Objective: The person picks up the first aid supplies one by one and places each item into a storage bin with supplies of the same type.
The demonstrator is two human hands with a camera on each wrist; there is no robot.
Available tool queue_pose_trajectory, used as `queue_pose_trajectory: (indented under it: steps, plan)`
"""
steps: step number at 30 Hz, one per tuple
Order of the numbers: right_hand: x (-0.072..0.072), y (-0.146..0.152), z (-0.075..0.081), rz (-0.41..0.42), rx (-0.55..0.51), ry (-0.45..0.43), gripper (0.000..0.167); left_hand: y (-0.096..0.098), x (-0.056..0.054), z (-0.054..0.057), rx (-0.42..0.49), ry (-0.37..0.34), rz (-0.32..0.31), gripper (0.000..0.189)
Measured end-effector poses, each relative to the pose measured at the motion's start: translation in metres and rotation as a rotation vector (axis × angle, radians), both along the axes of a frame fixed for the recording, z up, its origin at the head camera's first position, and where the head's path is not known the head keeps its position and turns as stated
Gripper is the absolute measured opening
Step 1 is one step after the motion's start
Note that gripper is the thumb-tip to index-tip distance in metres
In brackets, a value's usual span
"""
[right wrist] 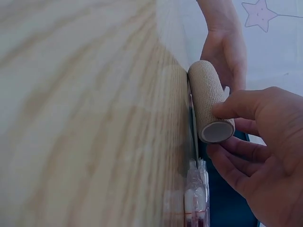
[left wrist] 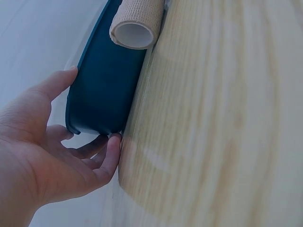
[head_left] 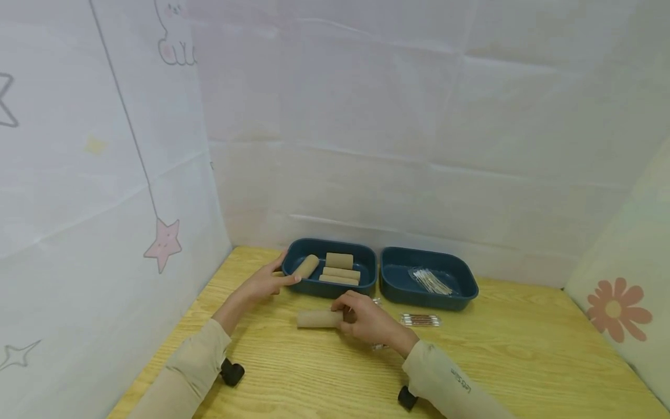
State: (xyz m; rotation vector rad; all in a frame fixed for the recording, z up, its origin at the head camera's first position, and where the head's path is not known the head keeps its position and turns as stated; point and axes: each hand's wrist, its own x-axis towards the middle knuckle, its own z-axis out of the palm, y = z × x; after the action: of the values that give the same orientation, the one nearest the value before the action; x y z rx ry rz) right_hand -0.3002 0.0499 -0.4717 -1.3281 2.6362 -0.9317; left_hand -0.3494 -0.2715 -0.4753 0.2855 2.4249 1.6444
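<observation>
My left hand (head_left: pixel 262 282) grips the left end of a dark blue plastic bin (head_left: pixel 319 287), thumb at the rim and the other fingers around the end wall (left wrist: pixel 97 101). Inside that bin lie several tan bandage rolls (head_left: pixel 339 260), one leaning slantwise near my thumb. In front of the bin, my right hand (head_left: pixel 366 317) pinches the right end of another tan bandage roll (head_left: pixel 317 319), close over the table. The right wrist view shows the thumb on this roll's (right wrist: pixel 206 92) side and the other fingers opposite, near its hollow-looking pale end.
A second blue bin (head_left: pixel 424 299) to the right contains a clear bag of white cotton swabs (head_left: pixel 432 281). On the wooden table (head_left: pixel 293 372) lies a pack of brown swab sticks (head_left: pixel 421 320); more clear packs are partly hidden by my right hand. Printed white cloth (head_left: pixel 335 192) surrounds the table.
</observation>
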Motion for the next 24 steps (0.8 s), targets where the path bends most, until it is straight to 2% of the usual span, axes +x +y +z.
queue_pose_trajectory:
  steps: [4, 8, 16, 24]
  plan:
    - [0.000, 0.002, -0.002, 0.004, -0.035, -0.054, 0.026, 0.001, 0.000, -0.002, 0.012, -0.008, -0.005, 0.101]
    - [-0.001, 0.003, -0.003, 0.003, -0.060, -0.064, 0.025, 0.001, 0.000, -0.001, 0.017, -0.016, -0.010, 0.100]
    - [-0.003, 0.003, -0.001, -0.031, -0.085, -0.070, 0.023, 0.001, -0.001, 0.001, 0.017, -0.011, -0.005, 0.098]
    - [-0.002, 0.005, 0.008, -0.043, -0.132, -0.049, 0.023, 0.001, 0.003, 0.003, 0.023, -0.031, -0.006, 0.100]
